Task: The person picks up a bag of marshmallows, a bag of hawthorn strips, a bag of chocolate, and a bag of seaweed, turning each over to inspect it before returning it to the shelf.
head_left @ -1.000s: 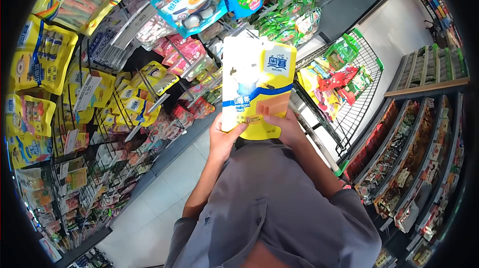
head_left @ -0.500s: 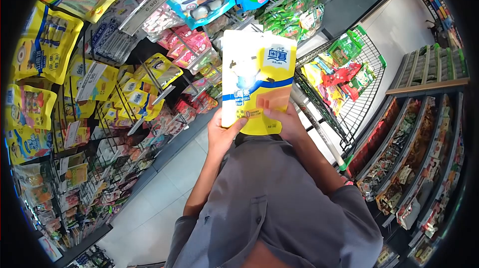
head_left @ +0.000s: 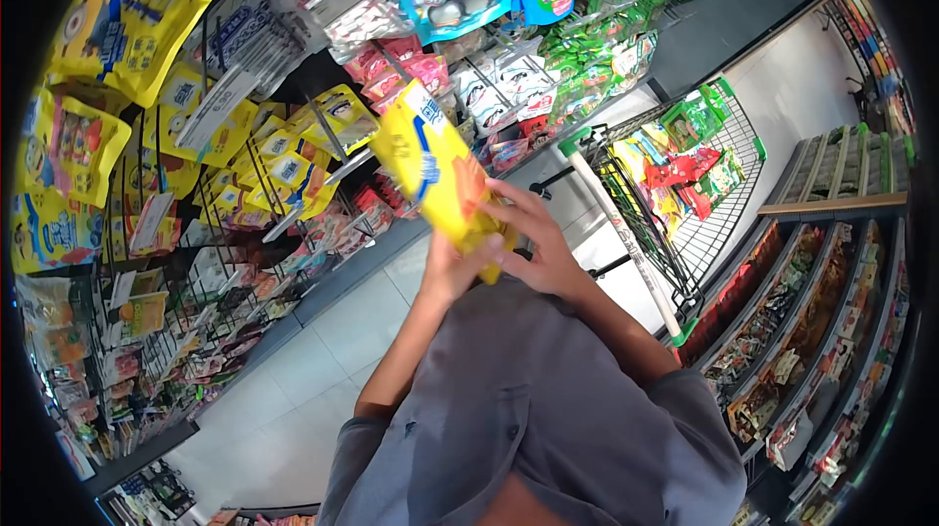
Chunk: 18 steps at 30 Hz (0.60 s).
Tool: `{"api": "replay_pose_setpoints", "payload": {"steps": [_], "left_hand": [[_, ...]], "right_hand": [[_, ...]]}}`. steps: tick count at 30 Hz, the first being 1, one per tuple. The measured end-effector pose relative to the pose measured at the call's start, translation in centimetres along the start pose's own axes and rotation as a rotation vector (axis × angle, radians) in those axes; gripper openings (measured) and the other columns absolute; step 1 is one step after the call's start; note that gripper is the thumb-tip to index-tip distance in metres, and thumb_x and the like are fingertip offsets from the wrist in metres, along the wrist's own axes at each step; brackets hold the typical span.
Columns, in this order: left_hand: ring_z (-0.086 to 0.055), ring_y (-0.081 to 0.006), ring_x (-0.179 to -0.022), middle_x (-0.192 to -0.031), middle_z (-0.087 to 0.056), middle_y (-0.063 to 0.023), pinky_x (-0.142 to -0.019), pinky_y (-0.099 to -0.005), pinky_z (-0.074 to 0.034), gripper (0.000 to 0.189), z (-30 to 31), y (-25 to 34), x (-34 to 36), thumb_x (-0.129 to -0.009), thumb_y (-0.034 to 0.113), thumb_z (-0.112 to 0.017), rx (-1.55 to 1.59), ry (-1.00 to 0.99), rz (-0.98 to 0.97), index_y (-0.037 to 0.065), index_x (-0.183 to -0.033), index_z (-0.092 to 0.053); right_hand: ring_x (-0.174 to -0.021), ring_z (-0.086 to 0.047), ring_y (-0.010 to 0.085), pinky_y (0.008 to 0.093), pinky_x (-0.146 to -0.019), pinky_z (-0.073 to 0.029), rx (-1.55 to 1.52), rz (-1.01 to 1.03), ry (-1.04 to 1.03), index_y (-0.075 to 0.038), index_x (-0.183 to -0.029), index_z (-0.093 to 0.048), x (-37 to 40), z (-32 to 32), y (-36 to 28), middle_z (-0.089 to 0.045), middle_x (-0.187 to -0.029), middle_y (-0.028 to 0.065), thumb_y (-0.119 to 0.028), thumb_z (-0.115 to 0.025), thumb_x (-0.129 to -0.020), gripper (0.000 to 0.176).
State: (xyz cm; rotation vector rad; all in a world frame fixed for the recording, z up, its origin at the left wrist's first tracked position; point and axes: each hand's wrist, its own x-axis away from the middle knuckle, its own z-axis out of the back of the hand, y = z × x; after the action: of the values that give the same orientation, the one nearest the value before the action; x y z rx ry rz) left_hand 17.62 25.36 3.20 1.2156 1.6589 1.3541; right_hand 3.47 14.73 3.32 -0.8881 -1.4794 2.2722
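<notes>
A yellow snack pouch (head_left: 435, 169) with a blue stripe is held in front of my chest, tilted with its top toward the left shelf. My left hand (head_left: 452, 267) grips its lower end, the thumb lying across the front. The fingers of my right hand (head_left: 533, 237) rest along the pouch's right edge near the bottom, spread somewhat apart; whether they press on it firmly is hard to make out. Left of the pouch, similar yellow pouches (head_left: 289, 169) hang on rack hooks.
A shopping cart (head_left: 675, 262) holding several colourful snack bags (head_left: 675, 169) stands on the right. Beyond it are shelf bins (head_left: 782, 330) of packaged goods. Price tags (head_left: 220, 110) stick out from the left rack. Pale floor tiles (head_left: 323, 360) show at lower left.
The pouch has turned from facing me squarely to a leftward tilt, showing its narrower side. My right hand has shifted its fingers along the edge. The view has swung slightly left.
</notes>
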Motion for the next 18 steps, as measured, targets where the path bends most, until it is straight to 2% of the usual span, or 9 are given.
{"api": "replay_pose_setpoints", "payload": {"steps": [2,5,7,8,9,11,13,14,18], "left_hand": [[-0.053,-0.0262,-0.12,-0.131,-0.053,-0.0154,-0.099,-0.0377,-0.045,0.062,1.2,-0.1,0.8,-0.081,0.003,-0.064,0.42,0.112,0.161,-0.001,-0.138,-0.04],[-0.055,-0.0306,-0.118,-0.128,-0.054,-0.0173,-0.098,-0.0416,-0.047,0.061,3.2,0.2,1.6,-0.077,0.002,-0.058,0.614,0.109,0.226,-0.002,-0.135,-0.041],[-0.056,-0.033,-0.116,-0.126,-0.054,-0.0183,-0.098,-0.0441,-0.047,0.061,4.4,0.2,2.2,-0.074,0.002,-0.055,0.691,0.108,0.255,-0.001,-0.134,-0.042],[-0.058,-0.032,-0.113,-0.124,-0.056,-0.0181,-0.098,-0.0427,-0.047,0.059,5.1,-0.1,2.5,-0.075,0.003,-0.055,0.742,0.082,0.306,-0.002,-0.133,-0.044],[-0.06,-0.031,-0.111,-0.122,-0.059,-0.0179,-0.098,-0.0413,-0.047,0.058,5.8,-0.6,2.8,-0.076,0.005,-0.054,0.793,0.056,0.358,-0.003,-0.132,-0.045],[-0.062,-0.0276,-0.105,-0.116,-0.062,-0.0156,-0.093,-0.0382,-0.049,0.045,6.9,-1.8,3.2,-0.082,0.009,-0.056,0.818,0.042,0.348,-0.001,-0.125,-0.051],[-0.062,-0.029,-0.106,-0.116,-0.063,-0.0162,-0.092,-0.0403,-0.05,0.04,7.2,-2.0,3.0,-0.087,0.016,-0.055,0.798,0.145,0.416,0.0,-0.124,-0.054],[-0.065,-0.023,-0.101,-0.113,-0.065,-0.0127,-0.086,-0.0357,-0.053,0.035,7.4,-2.3,2.9,-0.095,0.023,-0.054,0.772,0.135,0.389,0.002,-0.122,-0.056],[-0.066,-0.0129,-0.09,-0.108,-0.068,-0.0083,-0.075,-0.0273,-0.054,0.03,6.5,-1.7,1.8,-0.098,0.024,-0.056,0.413,0.329,0.244,0.0,-0.115,-0.061]], "right_hand": [[-0.133,-0.04,0.0292,0.0398,-0.11,-0.03,0.08,0.038,-0.096,-0.003,-0.135,-0.05,0.0,-0.1,-0.1,-0.045,-0.141,0.0161,-0.016,-0.064,-0.085,0.053],[-0.133,-0.04,0.0316,0.04,-0.108,-0.033,0.164,-0.038,0.055,-0.003,-0.139,-0.043,-0.3,-1.1,0.1,-0.046,-0.14,0.0161,-0.012,-0.066,-0.084,0.06],[-0.13,-0.044,0.0254,0.0379,-0.107,-0.035,-0.396,-0.258,0.157,0.0,-0.142,-0.037,-0.3,-2.6,0.6,-0.047,-0.139,0.0145,-0.009,-0.063,-0.086,0.063],[-0.127,-0.045,0.0208,0.0364,-0.105,-0.037,-0.636,-0.33,0.085,0.002,-0.145,-0.031,-0.5,-2.7,0.4,-0.049,-0.136,0.0128,-0.004,-0.06,-0.086,0.065],[-0.127,-0.045,0.0208,0.0364,-0.105,-0.037,-0.637,-0.337,0.074,0.002,-0.145,-0.031,-0.2,-2.9,0.7,-0.049,-0.136,0.0128,-0.004,-0.06,-0.086,0.065],[-0.125,-0.049,0.0209,0.036,-0.104,-0.039,-1.163,-0.593,-0.021,0.002,-0.145,-0.031,1.0,-3.1,1.4,-0.05,-0.135,0.012,0.001,-0.057,-0.085,0.064],[-0.124,-0.05,0.0208,0.0361,-0.103,-0.04,-1.166,-0.578,0.004,0.002,-0.144,-0.032,0.8,-3.4,0.9,-0.051,-0.134,0.0121,0.003,-0.055,-0.085,0.063],[-0.123,-0.051,0.0208,0.0361,-0.102,-0.041,-1.17,-0.552,0.038,0.001,-0.144,-0.033,0.6,-3.5,0.7,-0.052,-0.133,0.0123,0.005,-0.054,-0.085,0.063],[-0.121,-0.053,0.0209,0.0362,-0.102,-0.042,-1.153,-0.562,0.083,0.001,-0.144,-0.033,0.3,-3.1,0.5,-0.052,-0.133,0.0122,0.006,-0.053,-0.086,0.062]]}}
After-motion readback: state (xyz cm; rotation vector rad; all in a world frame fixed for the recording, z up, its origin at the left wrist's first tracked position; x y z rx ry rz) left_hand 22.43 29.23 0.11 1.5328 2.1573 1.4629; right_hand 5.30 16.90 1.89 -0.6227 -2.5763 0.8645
